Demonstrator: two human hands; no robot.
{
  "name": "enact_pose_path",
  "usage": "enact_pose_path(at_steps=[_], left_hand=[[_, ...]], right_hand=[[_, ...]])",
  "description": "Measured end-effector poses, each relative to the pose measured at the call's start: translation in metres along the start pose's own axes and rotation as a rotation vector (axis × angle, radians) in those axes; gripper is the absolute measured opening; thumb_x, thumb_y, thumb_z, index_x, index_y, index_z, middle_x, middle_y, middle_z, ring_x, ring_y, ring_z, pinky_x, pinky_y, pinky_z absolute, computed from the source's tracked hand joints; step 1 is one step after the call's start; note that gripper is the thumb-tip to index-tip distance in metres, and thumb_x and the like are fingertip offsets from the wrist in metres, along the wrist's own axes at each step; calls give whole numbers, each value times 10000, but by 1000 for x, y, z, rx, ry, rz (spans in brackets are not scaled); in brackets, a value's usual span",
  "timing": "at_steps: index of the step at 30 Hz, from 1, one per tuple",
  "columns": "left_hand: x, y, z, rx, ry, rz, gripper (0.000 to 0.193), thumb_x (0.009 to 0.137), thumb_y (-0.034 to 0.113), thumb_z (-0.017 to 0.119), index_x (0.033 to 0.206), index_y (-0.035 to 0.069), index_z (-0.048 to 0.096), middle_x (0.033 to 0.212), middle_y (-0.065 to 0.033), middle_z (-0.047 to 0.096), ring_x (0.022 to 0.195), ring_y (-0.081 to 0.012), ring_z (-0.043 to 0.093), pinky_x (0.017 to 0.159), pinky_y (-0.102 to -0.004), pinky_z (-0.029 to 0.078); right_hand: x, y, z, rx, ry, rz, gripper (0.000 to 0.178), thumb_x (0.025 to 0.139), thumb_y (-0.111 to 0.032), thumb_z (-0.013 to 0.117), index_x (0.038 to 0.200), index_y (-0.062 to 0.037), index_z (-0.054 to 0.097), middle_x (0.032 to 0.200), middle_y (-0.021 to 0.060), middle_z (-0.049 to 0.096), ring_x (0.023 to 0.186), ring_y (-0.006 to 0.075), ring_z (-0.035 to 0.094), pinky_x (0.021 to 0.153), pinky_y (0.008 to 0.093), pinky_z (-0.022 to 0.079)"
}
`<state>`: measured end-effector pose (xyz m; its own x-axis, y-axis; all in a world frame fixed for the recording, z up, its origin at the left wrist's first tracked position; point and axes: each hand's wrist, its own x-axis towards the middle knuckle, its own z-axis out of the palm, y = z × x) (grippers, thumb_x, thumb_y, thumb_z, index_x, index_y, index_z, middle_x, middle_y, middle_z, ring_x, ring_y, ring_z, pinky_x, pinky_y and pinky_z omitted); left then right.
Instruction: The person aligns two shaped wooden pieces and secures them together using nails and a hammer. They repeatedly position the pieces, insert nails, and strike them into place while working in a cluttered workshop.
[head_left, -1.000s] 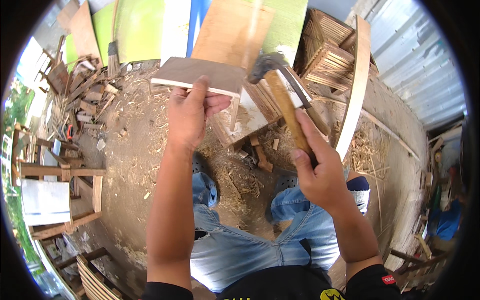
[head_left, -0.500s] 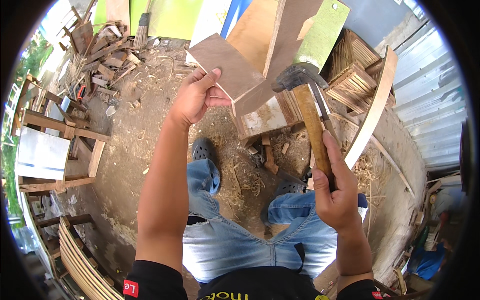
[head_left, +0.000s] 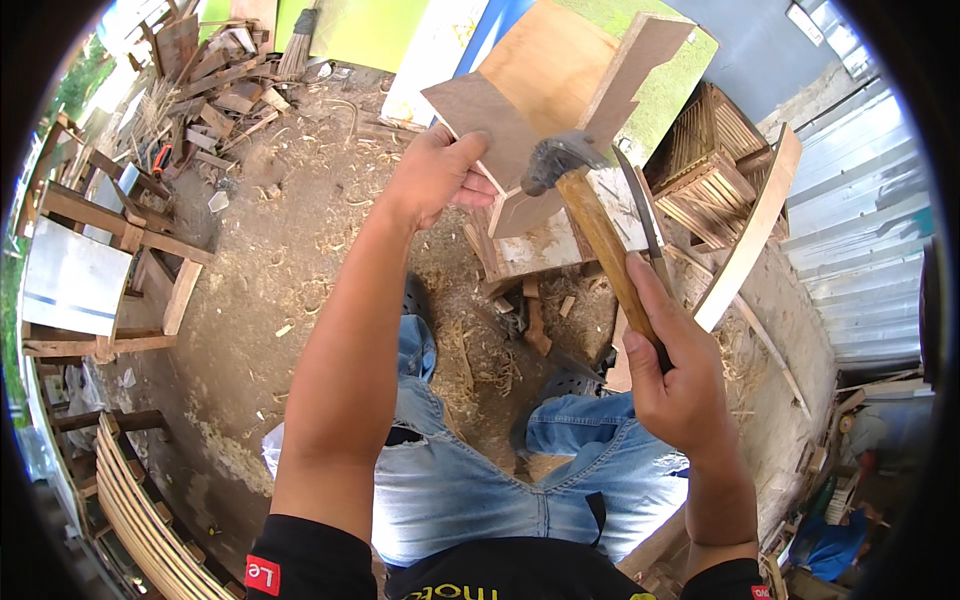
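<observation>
My left hand [head_left: 440, 182] pinches the edge of a thin brown plywood panel [head_left: 485, 125], thumb on top and fingers beneath. This panel meets an upright plywood board [head_left: 625, 85] at an angle, above a low wooden bench [head_left: 530, 252]. My right hand [head_left: 672, 350] is wrapped round the lower handle of a claw hammer [head_left: 605, 235]. Its dark metal head is in front of the plywood corner in this view; I cannot tell whether they touch. A dark, narrow curved strip [head_left: 642, 205] shows just right of the handle.
Scrap wood [head_left: 215, 95] and a broom [head_left: 297, 45] lie at the far left. Wooden chair frames [head_left: 130, 240] stand along the left. A long pale board [head_left: 755, 235] slants at the right, before slatted wooden pieces [head_left: 715, 170]. Wood shavings litter the floor [head_left: 270, 240].
My left hand and the plywood have shifted right and slightly farther away. The hammer head has moved left, over the plywood corner, while my right hand keeps its grip.
</observation>
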<state>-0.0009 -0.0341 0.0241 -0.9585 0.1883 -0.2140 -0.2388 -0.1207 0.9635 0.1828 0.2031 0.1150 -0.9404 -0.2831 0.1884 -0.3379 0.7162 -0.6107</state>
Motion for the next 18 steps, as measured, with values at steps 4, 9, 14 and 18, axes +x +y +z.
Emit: enact_pose_path(at_steps=[4,9,14,18], left_hand=[[-3,3,4,69,-3,-25,396,995,262,601,1166,-88,527,869,-115,664,657,-155,704,587,-269,637],[-2,0,6,20,-31,29,381,1001,257,584,1155,-88,531,843,-121,670,675,-163,711,615,-277,647],[-1,2,7,28,-25,48,374,1013,271,564,1129,-84,544,815,-128,691,667,-176,722,511,-236,593],[-5,5,8,65,27,21,379,1012,294,565,1099,-74,562,779,-127,700,661,-190,734,395,-192,480]], right_hand=[[14,-1,1,8,-30,14,584,912,13,535,1484,-66,454,905,217,607,774,365,576,743,410,481],[20,-3,5,-43,-58,-16,586,914,12,535,1488,-73,454,847,199,577,744,352,558,726,411,473],[14,-7,6,-119,-18,-11,593,913,11,536,1492,-90,457,788,172,530,698,336,519,689,414,452],[13,-5,8,-57,10,-40,592,912,10,540,1490,-95,463,783,165,524,695,329,515,681,405,453]])
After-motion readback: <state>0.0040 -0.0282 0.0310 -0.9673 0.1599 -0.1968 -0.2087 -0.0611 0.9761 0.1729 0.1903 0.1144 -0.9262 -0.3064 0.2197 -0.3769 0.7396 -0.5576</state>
